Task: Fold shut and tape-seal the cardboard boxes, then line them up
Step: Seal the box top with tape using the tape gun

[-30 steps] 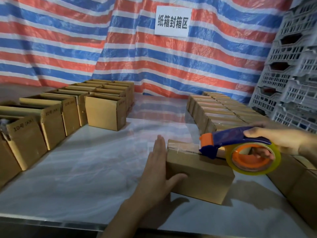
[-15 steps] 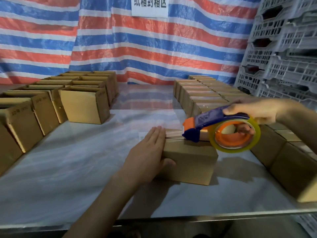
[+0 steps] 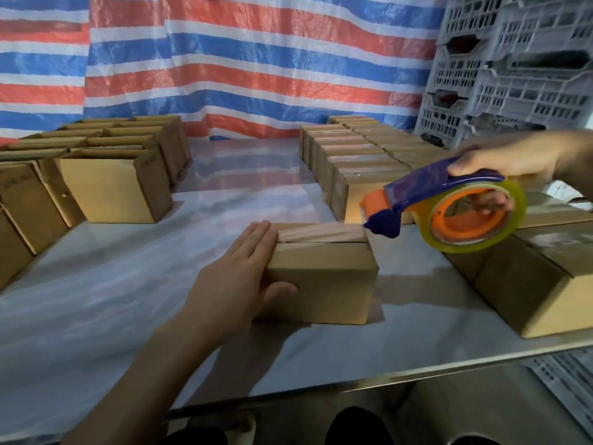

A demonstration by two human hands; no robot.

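The left hand (image 3: 237, 277) is flat, fingers straight and held together, palm pressed against the left end of the small brown cardboard box (image 3: 321, 284). Its fingertips reach the top edge and its thumb is spread across the near face. The left forearm (image 3: 154, 374) is bare and runs up and to the right from the lower frame edge. The right hand (image 3: 500, 162) enters from the right, raised, gripping the blue-and-orange plastic tape dispenser (image 3: 417, 194). One digit lies along the handle top. The other fingers appear to curl through the orange core, partly hidden.
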